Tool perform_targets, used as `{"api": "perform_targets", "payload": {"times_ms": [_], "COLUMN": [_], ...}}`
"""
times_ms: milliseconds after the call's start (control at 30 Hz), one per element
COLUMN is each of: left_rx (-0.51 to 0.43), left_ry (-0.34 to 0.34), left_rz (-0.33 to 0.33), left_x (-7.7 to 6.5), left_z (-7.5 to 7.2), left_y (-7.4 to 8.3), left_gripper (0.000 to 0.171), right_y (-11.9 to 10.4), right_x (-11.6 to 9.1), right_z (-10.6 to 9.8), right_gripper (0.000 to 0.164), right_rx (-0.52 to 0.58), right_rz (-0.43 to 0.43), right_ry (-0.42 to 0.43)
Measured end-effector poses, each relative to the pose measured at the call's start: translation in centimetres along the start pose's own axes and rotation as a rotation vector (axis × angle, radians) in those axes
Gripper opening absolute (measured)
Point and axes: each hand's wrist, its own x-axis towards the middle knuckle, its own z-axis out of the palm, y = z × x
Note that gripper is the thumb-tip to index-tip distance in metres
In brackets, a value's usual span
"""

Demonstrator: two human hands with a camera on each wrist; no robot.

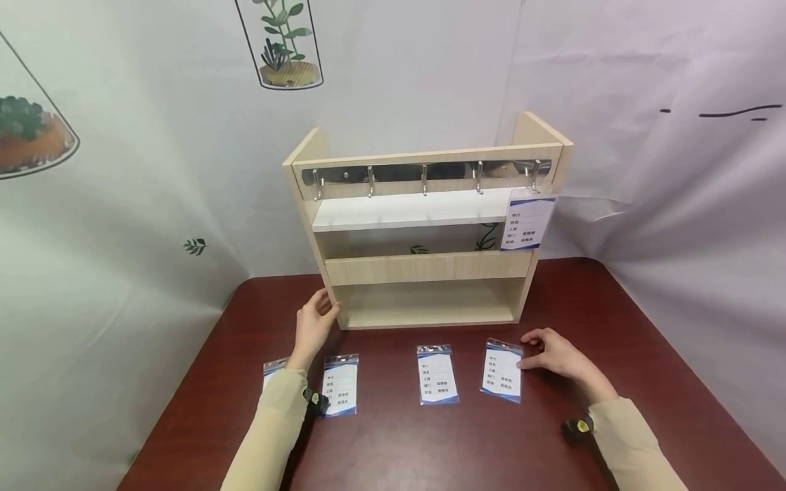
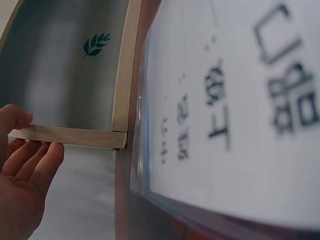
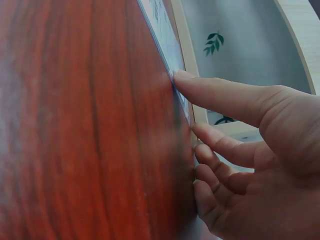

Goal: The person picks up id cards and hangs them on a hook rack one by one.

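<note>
My left hand (image 1: 314,329) grips the left side panel of a pale wooden shelf (image 1: 430,268), thumb on one face and fingers on the other in the left wrist view. At the table's right, my right hand (image 1: 555,353) touches a clear-sleeved ID badge (image 1: 502,372). Its thumb (image 3: 186,76) lies on the badge's edge and the index fingertip is by the corner. Another badge (image 1: 438,375) lies mid-table. Near the left forearm lies a third badge (image 1: 340,382), with one more partly hidden behind the sleeve. A hung badge (image 1: 527,221) dangles from the rightmost hook.
A metal strip with several hooks (image 1: 424,179) runs across the shelf's upper front. The shelf stands toward the back of a dark red table (image 1: 399,450), before a pale curtain (image 1: 417,75) printed with plants.
</note>
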Motion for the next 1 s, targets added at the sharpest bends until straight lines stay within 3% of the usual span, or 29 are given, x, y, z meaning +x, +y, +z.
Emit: {"api": "perform_targets", "payload": {"times_ms": [367,1000], "left_rx": [0.008,-0.012], "left_ry": [-0.003,0.005], "left_rz": [0.006,0.026], "left_x": [-0.01,-0.04], "left_z": [0.00,0.13], "left_y": [0.02,-0.20], "left_gripper": [0.043,0.043], "right_y": [-0.27,-0.89], "right_x": [0.35,0.58], "right_z": [-0.22,-0.49], "right_gripper": [0.039,0.039], "right_rx": [0.012,0.048], "right_rz": [0.018,0.055], "right_ry": [-0.038,-0.110]}}
